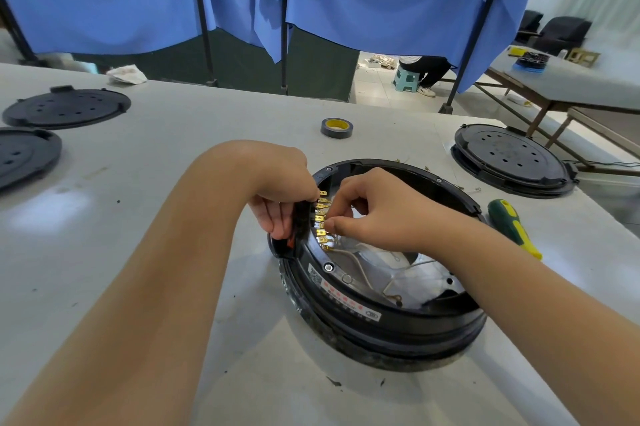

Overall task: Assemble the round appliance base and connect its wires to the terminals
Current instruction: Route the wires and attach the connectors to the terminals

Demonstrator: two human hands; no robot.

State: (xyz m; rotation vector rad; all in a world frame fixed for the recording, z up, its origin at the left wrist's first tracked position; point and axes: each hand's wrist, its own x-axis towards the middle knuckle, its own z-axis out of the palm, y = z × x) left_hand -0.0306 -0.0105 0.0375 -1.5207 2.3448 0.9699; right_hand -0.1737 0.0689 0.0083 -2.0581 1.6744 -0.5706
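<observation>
The round black appliance base [377, 318] lies upside down on the white table, its shiny metal inside showing. A row of brass terminals [322, 223] stands on a black block at its left rim. My left hand [280, 190] grips that block from outside the rim. My right hand [377, 209] reaches in from the right, thumb and fingers pinched at the terminals; what they pinch is hidden. Pale wires [360, 266] run across the metal plate below the terminals.
A green-and-yellow screwdriver [512, 223] lies right of the base. A roll of black tape [336, 127] sits behind it. Black round covers lie at the far right [510, 159] and at the left [65, 107], [24, 155]. Blue curtains hang beyond the table.
</observation>
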